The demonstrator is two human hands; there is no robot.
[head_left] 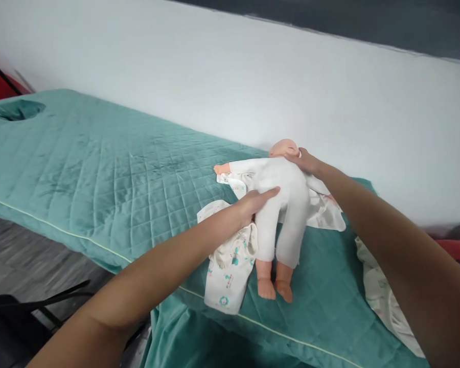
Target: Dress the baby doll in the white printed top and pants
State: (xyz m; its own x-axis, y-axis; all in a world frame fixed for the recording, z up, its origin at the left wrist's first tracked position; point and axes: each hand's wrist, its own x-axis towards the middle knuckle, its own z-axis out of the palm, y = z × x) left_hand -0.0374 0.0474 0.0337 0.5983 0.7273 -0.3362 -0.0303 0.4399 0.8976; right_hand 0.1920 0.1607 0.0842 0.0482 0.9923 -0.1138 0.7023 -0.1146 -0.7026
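Note:
A baby doll (283, 181) with a white cloth body lies with its head (285, 147) toward the wall and its bare feet toward me. My left hand (255, 202) grips its hip and upper leg, thumb on top and the other fingers partly hidden beneath. At the neck, my right hand (304, 161) is closed around the doll just under the head; some fingers are out of sight. A white open garment (325, 212) spreads under the doll's torso and arms. Beside its legs lies a printed baby garment (228, 286), below my left forearm.
The green quilted bed (111, 168) runs along a white wall (214, 71) and has a face hole (19, 109) at the far left. More crumpled pale cloth (387, 301) lies by my right forearm. A dark chair-like object (11, 327) stands on the floor at lower left.

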